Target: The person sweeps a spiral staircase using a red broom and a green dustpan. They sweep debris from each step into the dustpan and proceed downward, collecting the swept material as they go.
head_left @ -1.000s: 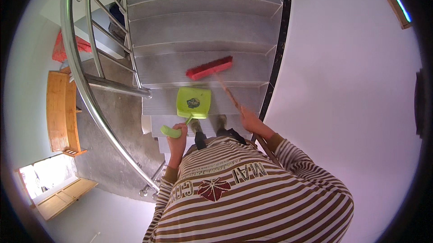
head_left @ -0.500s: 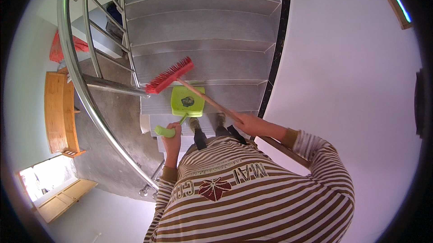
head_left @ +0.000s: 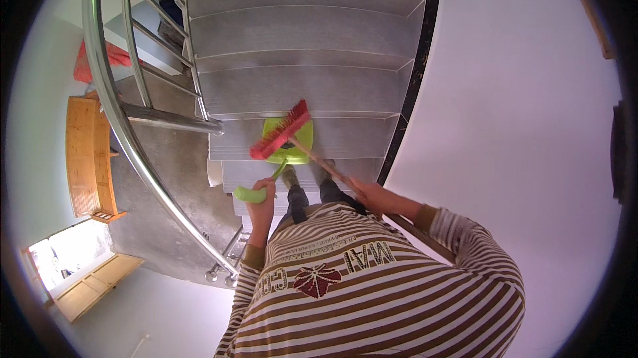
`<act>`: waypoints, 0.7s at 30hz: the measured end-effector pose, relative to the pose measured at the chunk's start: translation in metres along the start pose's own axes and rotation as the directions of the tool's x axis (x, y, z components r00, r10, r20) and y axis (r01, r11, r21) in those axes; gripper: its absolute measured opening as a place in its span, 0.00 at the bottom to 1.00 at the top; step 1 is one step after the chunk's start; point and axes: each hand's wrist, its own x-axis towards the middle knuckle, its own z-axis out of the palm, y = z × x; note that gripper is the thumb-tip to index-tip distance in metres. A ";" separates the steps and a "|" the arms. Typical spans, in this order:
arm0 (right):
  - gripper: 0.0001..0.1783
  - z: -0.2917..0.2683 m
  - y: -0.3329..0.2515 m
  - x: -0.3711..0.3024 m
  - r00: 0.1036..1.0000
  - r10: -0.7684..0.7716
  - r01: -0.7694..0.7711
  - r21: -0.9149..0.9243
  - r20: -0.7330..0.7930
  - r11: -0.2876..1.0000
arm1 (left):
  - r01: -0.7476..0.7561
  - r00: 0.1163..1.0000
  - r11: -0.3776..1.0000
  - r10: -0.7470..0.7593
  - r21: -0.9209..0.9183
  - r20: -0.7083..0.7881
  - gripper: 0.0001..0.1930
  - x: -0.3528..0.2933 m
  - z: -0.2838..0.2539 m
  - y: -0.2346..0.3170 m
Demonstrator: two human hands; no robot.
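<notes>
My left hand (head_left: 261,202) is wrapped round the green handle of a dustpan (head_left: 302,148). The pan lies on a grey stair tread just ahead of my feet, with something dark in it, mostly hidden by the broom head. In my right hand (head_left: 373,197) is the wooden stick of a broom (head_left: 281,130), the stick running back under my right forearm. Its red bristled head slants across the dustpan, covering the pan's left and middle part; whether it touches the pan I cannot tell.
Grey tiled stairs (head_left: 306,32) rise ahead of me. A curved steel handrail (head_left: 143,165) with bars runs along the left; a white wall (head_left: 512,105) with a dark skirting strip (head_left: 413,82) stands on the right. Beyond the railing, a wooden bench (head_left: 85,158) is on the lower floor.
The broom head has moved right and nearer me, from left of the dustpan to over it. Both hands keep their holds; the view has shifted slightly.
</notes>
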 end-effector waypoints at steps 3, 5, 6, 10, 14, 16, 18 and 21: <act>0.32 -0.017 -0.030 -0.055 0.999 0.009 -0.013 0.081 0.045 0.997 | 0.054 0.999 0.998 -0.054 -0.027 0.003 0.06 -0.002 -0.002 0.002; 0.33 -0.016 -0.031 -0.058 1.000 -0.025 0.025 0.106 -0.003 0.994 | 0.045 0.999 0.999 -0.045 -0.007 0.021 0.06 -0.002 -0.004 -0.004; 0.33 -0.016 -0.031 -0.050 1.000 -0.009 0.008 0.112 0.012 0.994 | 0.042 0.999 0.999 -0.042 0.003 0.029 0.06 -0.002 -0.003 -0.007; 0.27 -0.030 -0.073 -0.003 0.999 -0.044 0.047 0.109 -0.028 0.993 | 0.099 0.994 0.995 -0.097 -0.029 0.039 0.06 0.000 -0.003 -0.008; 0.28 0.001 -0.069 0.089 0.955 -0.227 0.246 0.084 -0.192 0.966 | 0.116 0.991 0.993 -0.115 -0.008 0.065 0.06 0.001 0.001 0.011; 0.29 0.016 -0.062 0.129 0.969 -0.161 0.169 0.031 -0.186 0.985 | 0.118 0.990 0.993 -0.119 0.017 0.077 0.06 0.003 0.005 0.015; 0.30 0.016 -0.060 0.137 0.982 -0.097 0.103 0.034 -0.162 0.994 | 0.126 0.989 0.992 -0.127 0.025 0.070 0.05 0.002 0.003 0.007; 0.31 0.006 -0.034 0.108 0.991 0.002 0.011 0.094 -0.132 0.995 | 0.126 0.990 0.992 -0.125 -0.002 0.070 0.05 -0.001 0.005 0.001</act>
